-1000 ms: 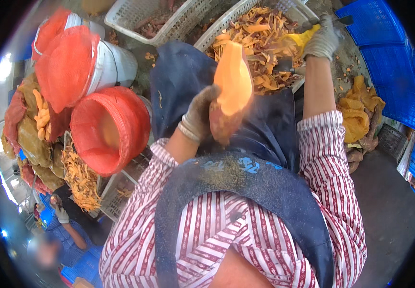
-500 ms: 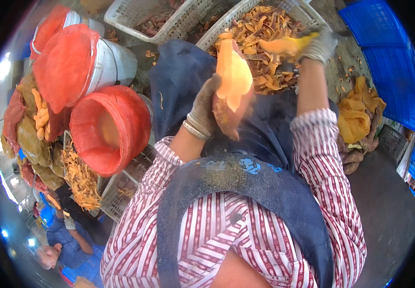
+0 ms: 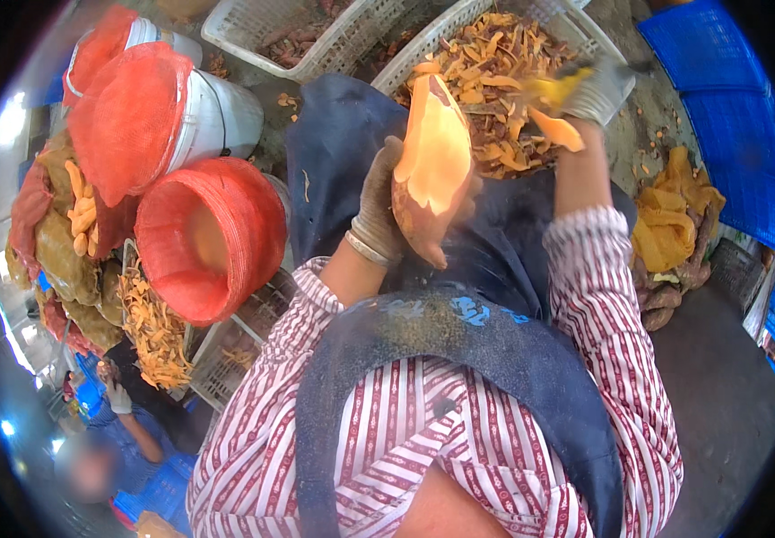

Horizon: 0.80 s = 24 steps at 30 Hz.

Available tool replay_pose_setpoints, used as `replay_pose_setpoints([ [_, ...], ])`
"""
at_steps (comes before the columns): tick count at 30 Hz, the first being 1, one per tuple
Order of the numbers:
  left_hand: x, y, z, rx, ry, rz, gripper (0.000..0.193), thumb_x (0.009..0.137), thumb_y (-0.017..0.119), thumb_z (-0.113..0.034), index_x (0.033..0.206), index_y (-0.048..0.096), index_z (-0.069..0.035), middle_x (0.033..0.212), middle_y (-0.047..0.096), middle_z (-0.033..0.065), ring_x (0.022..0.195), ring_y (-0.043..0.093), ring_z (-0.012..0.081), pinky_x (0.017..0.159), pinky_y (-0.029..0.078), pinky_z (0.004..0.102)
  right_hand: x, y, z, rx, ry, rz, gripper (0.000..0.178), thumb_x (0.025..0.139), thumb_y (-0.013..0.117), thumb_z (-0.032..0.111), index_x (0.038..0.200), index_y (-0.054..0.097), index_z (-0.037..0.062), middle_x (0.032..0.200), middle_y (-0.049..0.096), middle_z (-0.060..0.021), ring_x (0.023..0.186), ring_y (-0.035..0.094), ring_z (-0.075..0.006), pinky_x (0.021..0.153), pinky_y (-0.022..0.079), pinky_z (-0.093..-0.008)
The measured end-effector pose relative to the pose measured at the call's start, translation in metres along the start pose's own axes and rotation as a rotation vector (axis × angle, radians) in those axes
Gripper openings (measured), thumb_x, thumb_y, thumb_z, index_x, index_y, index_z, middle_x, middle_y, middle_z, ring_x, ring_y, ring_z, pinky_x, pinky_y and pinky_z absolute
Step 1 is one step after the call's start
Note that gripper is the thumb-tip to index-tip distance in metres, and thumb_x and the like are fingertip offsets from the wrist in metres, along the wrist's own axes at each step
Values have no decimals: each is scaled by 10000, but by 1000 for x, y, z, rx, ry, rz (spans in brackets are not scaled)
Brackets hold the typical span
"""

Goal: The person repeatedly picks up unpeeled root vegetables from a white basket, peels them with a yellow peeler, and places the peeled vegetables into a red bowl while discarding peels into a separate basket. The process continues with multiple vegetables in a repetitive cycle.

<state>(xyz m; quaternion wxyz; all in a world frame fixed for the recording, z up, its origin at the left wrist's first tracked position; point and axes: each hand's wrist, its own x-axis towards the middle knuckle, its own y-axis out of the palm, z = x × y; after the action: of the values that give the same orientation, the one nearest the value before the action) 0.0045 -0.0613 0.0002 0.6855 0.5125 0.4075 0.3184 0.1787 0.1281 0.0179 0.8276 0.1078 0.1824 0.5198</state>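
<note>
In my left hand point(image 3: 375, 204), gloved and closed, is a large sweet potato point(image 3: 436, 148). Its upper side is bare bright orange; brown-red skin stays on the lower end, which tapers toward me. My right hand point(image 3: 599, 91), also gloved, is closed on a yellow-handled peeler point(image 3: 563, 88), smeared by motion, so its blade does not show clearly. A loose strip of orange peel point(image 3: 558, 131) hangs in the air just below the peeler. Beneath both, a white crate point(image 3: 394, 79) holds a heap of orange and brown peelings point(image 3: 504, 67).
Left of my knees stand a red mesh-lined bucket point(image 3: 266, 242) and white buckets point(image 3: 226, 112) under red mesh. Another crate point(image 3: 293, 70) lies ahead. Yellow mesh sacking point(image 3: 666, 224) and blue crates point(image 3: 719, 117) are at right. A person point(image 3: 141, 435) works at lower left.
My right hand has moved slightly outward, and the peel strip has come off the peeler and dropped lower. The sweet potato, still in my left hand, has barely shifted.
</note>
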Motion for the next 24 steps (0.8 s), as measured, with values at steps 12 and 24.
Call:
replay_pose_setpoints([
  [12, 2, -13, -1, 36, -62, 40, 742, 775, 479, -557, 1282, 290, -48, 1187, 427, 238, 991, 507, 394, 775, 477, 479, -31, 15, -22, 122, 98, 318, 217, 841, 503, 256, 774, 491, 50, 591, 486, -39, 502, 468, -130, 446, 392, -266],
  [24, -4, -5, -1, 139, -122, -200, 597, 779, 578, -380, 1197, 399, 6, 1080, 537, 178, 944, 555, 286, 819, 456, 392, -74, 30, 14, 207, 623, 491, 141, 842, 533, 219, 839, 500, 83, 613, 513, -7, 430, 440, -102, 372, 362, -240],
])
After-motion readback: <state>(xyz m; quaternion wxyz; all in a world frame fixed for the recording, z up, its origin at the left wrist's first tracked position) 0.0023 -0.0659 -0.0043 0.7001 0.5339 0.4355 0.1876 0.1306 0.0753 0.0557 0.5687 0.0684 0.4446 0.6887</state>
